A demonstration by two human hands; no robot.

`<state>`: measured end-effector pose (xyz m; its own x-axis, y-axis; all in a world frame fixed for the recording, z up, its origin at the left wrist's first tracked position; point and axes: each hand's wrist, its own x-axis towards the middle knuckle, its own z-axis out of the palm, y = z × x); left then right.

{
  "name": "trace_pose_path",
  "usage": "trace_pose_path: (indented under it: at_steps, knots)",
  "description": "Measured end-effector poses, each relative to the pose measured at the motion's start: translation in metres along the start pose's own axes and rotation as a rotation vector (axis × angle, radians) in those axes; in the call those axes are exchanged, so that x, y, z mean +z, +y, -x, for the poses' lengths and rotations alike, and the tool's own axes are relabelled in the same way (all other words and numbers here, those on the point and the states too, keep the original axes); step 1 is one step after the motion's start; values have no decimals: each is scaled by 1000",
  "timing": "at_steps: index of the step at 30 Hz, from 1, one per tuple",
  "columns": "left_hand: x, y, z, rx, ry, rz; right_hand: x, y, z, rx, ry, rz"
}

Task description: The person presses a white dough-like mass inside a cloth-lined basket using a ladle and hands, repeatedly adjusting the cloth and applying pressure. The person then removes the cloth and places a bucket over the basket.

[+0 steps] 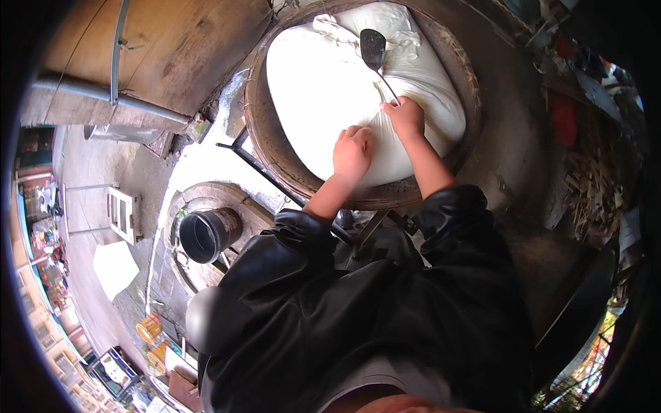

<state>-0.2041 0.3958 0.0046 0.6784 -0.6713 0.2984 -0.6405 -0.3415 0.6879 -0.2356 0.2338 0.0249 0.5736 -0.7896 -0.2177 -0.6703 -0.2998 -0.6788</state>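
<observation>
A bulging bundle of white cloth (320,98) fills most of a round, woven-rimmed basket (254,111) in front of me. My right hand (408,120) grips the thin handle of a spatula (373,49), whose broad dark blade points away from me above the cloth's gathered folds. Nearer to me and to the left, my left hand (354,151) rests against the cloth with its fingers curled in; nothing shows in it. The contents of the bundle are hidden, and bright light washes out its left side.
Dark metal bars (268,178) run under and beside the basket. To the left, a black bucket (201,237) stands on a round stone-like slab (178,209). A white frame-like stool (121,214) and yellow baskets (150,329) are farther left. Split wood (594,196) lies heaped at right.
</observation>
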Motion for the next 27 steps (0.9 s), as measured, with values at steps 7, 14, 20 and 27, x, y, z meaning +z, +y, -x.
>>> trace_pose_path:
  at_steps: [7, 14, 20, 27]
  knots:
    - [-10, -13, -11, -196, 161, -116, 36, -3, -61, -105, -90, 249]
    - [10, -13, -42, -357, 322, -334, 24, -23, -72, 76, -591, -512]
    - [12, -7, -56, -433, 117, -471, 18, -24, -71, 213, -801, -741]
    - [11, -15, -68, -609, 288, -210, 16, -19, -73, 77, -725, -551]
